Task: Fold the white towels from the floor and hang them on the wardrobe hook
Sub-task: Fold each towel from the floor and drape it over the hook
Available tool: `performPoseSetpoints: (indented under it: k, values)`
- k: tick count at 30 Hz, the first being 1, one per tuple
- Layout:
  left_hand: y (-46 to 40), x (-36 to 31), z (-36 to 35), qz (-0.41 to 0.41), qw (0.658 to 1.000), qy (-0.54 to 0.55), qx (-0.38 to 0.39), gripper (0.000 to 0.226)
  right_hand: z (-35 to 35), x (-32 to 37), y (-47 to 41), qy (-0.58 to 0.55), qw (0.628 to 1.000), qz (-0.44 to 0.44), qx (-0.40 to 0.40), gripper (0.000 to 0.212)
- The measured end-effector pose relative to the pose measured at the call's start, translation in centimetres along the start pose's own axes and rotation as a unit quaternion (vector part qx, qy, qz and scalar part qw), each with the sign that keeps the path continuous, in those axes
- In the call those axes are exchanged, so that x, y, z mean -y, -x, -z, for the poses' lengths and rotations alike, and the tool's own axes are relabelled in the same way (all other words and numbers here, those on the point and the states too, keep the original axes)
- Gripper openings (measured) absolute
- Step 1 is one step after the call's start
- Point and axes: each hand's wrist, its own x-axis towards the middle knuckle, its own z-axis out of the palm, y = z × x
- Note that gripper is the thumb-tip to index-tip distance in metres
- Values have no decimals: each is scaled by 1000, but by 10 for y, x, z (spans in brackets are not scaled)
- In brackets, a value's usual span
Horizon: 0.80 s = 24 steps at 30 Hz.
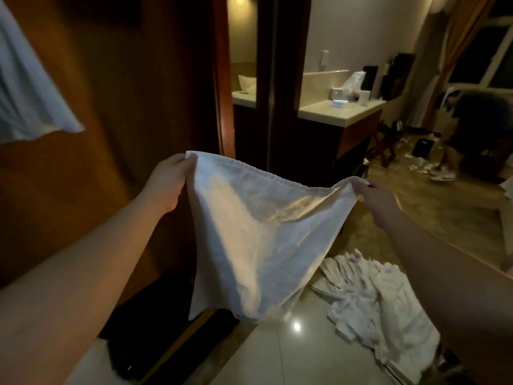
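The left hand (166, 184) and right hand (374, 193) each pinch a top corner of the white cotton towel (258, 240), hanging spread near the brown wooden wardrobe (105, 107). Best bring the corners together evenly, keeping the top edge taut. More crumpled white towels (374, 298) lie on the floor, near right.

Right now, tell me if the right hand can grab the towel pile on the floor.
Probably not: the right hand pinches the held towel, and the pile lies well below it.

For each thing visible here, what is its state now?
held towel: spread open, hanging in the air
left hand: pinches one top corner
right hand: pinches the other corner
towel pile: crumpled on floor
hanging towel: up by the wardrobe
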Motion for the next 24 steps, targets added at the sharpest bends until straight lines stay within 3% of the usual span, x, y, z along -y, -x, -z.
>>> performPoseSetpoints:
  k: [8, 17, 19, 22, 24]
  values:
    - [131, -18, 157, 1, 995, 51, -90, 22, -65, 75, 165, -27, 998, 42, 30, 40]
    - [249, -60, 259, -9, 984, 67, -167, 14, -106, 132, 271, -24, 995, 78, 50, 33]
    - [265, -67, 268, -4, 979, 81, -184, 14, -111, 142, 282, -61, 994, 67, 66, 35]
    - [282, -74, 274, 12, 965, 131, -227, 12, -117, 158, 298, -182, 978, 8, 100, 17]
    - [292, -78, 274, 16, 955, 165, -246, 12, -119, 165, 312, -264, 956, -57, 118, 23]
